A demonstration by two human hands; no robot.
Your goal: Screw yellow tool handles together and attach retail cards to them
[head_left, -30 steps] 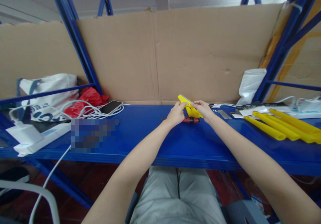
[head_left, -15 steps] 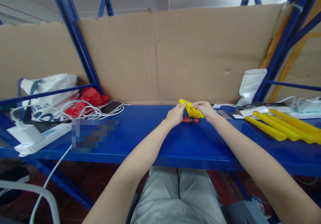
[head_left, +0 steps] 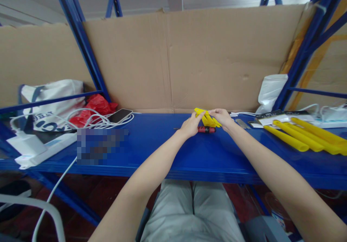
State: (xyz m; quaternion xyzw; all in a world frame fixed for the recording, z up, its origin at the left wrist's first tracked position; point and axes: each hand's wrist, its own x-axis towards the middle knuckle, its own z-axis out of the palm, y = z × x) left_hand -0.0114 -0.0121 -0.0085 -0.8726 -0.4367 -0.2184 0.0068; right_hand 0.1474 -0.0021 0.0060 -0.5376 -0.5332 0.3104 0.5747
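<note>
A yellow piece (head_left: 208, 120) with several flat arms is held between my two hands, above the back part of the blue table (head_left: 151, 141). My left hand (head_left: 190, 125) grips its left side, thumb and fingers pressed on it. On the upper right, my right hand (head_left: 221, 117) pinches the same piece. Just below it lies a red and black screwdriver (head_left: 206, 129), its shaft pointing left and partly hidden behind my left hand.
Yellow tubes (head_left: 306, 137) lie at the right, near a white pouch (head_left: 271, 92). At the left are a phone (head_left: 121, 116), white cables, a red bag (head_left: 99, 106), a cloth bag (head_left: 58, 101) and a power strip (head_left: 48, 150). Cardboard (head_left: 211, 57) stands behind.
The fingers of my left hand have shifted slightly on the yellow piece, which has tilted a little. My right hand has hardly moved.
</note>
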